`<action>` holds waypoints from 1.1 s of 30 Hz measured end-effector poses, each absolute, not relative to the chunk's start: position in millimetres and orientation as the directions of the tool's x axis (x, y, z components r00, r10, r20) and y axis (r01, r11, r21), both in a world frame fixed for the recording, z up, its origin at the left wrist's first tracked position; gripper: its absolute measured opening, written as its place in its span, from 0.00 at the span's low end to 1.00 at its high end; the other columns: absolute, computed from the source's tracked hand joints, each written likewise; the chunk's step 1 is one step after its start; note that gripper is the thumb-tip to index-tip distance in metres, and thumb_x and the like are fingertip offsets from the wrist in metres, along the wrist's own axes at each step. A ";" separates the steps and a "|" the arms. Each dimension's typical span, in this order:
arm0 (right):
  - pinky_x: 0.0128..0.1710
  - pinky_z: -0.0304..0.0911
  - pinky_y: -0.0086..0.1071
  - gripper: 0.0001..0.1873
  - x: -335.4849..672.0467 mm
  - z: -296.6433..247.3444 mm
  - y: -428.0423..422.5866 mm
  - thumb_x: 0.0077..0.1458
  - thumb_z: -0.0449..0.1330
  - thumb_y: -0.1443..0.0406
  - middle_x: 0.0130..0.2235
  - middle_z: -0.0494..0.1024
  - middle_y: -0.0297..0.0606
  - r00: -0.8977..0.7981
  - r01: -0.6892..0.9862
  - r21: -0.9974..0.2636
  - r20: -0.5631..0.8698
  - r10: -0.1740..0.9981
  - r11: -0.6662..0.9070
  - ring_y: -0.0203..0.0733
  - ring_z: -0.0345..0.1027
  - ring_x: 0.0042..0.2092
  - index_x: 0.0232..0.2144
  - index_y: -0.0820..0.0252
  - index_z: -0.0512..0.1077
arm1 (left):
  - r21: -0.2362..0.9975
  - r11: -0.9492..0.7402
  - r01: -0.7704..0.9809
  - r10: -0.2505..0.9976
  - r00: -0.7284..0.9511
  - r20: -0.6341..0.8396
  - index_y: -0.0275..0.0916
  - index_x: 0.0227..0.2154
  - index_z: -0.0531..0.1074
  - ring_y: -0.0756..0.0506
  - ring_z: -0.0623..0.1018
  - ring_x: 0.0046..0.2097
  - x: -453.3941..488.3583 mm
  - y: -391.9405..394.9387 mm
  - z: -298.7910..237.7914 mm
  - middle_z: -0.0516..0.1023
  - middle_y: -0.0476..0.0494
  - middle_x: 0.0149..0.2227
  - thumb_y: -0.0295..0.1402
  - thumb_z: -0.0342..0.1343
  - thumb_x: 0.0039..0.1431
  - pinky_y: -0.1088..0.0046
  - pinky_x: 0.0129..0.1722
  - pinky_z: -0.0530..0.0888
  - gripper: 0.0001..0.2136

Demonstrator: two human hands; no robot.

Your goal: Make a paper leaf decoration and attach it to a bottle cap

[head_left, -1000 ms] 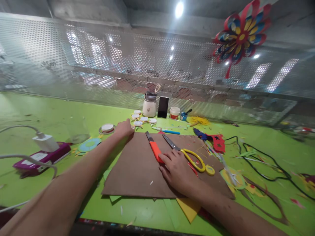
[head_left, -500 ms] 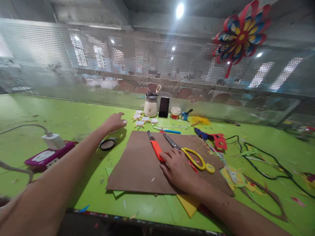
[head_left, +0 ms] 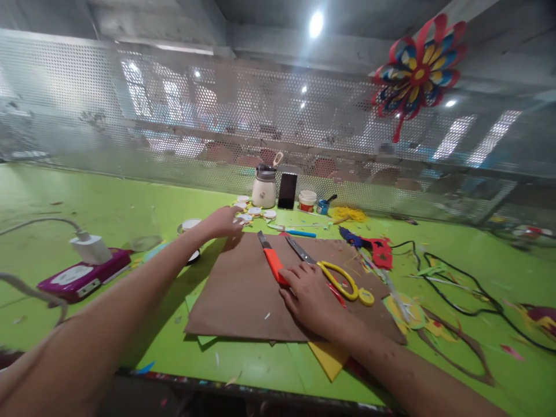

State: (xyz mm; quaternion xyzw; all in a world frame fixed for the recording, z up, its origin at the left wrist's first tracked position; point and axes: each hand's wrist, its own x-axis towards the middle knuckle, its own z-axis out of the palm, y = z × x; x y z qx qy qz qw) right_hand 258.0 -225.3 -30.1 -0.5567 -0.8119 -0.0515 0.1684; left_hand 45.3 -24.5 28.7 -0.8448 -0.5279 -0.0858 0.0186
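Observation:
My left hand (head_left: 222,222) reaches forward with fingers apart, its tips at a cluster of white round pieces with yellow edges (head_left: 255,212). Whether it touches one is hard to make out. Flat on a brown sheet of paper (head_left: 234,295) rests my right hand (head_left: 310,298), fingers loosely spread. Its fingertips are at the rear end of an orange utility knife (head_left: 273,263) with its blade out. Beside that hand lie scissors with yellow handles (head_left: 336,275) and a small yellow disc (head_left: 366,297). A black-rimmed lid (head_left: 194,257) is partly hidden behind my left forearm.
A white jug (head_left: 264,188), a dark phone (head_left: 287,191), a white-and-red cup (head_left: 307,200) and a blue paint jar (head_left: 322,207) stand at the back. A glue gun (head_left: 350,236) with a black cable lies right. A purple power strip (head_left: 87,275) sits left.
My left hand has moved right, from above the black-rimmed lid to the white round pieces, uncovering a round white-topped container behind. My right hand stays on the brown paper.

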 end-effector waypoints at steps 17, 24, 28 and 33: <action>0.50 0.53 0.48 0.11 255.9 -32.0 -223.5 0.62 0.51 0.63 0.45 0.74 0.42 -0.316 0.930 -0.069 0.352 0.881 0.361 0.51 0.62 0.47 0.45 0.56 0.67 | -0.087 -0.453 0.887 0.866 0.461 0.193 0.37 0.50 0.68 0.42 0.74 0.48 119.0 24.3 -5.1 0.71 0.39 0.51 0.38 0.54 0.61 0.56 0.46 0.73 0.16; 0.49 0.54 0.48 0.11 256.4 -29.0 -224.0 0.63 0.49 0.62 0.45 0.74 0.43 -0.313 0.931 -0.076 0.332 0.890 0.356 0.51 0.62 0.47 0.46 0.57 0.67 | -0.118 -0.451 0.885 0.852 0.466 0.238 0.35 0.48 0.71 0.34 0.71 0.53 118.5 32.7 -15.0 0.78 0.32 0.44 0.42 0.50 0.60 0.55 0.50 0.66 0.19; 0.48 0.54 0.47 0.12 255.7 -29.4 -223.6 0.62 0.49 0.63 0.45 0.74 0.44 -0.311 0.934 -0.066 0.330 0.891 0.350 0.51 0.62 0.46 0.46 0.57 0.67 | -0.116 -0.443 0.889 0.847 0.458 0.270 0.35 0.47 0.72 0.31 0.70 0.53 116.8 35.6 -16.9 0.78 0.30 0.43 0.42 0.48 0.58 0.57 0.50 0.63 0.20; 0.49 0.53 0.48 0.12 255.5 -29.9 -223.4 0.62 0.49 0.63 0.44 0.74 0.43 -0.311 0.934 -0.064 0.335 0.889 0.351 0.51 0.62 0.46 0.46 0.57 0.67 | -0.097 -0.438 0.894 0.848 0.447 0.286 0.35 0.48 0.72 0.31 0.70 0.53 115.2 34.4 -17.6 0.77 0.29 0.46 0.41 0.48 0.56 0.57 0.50 0.63 0.21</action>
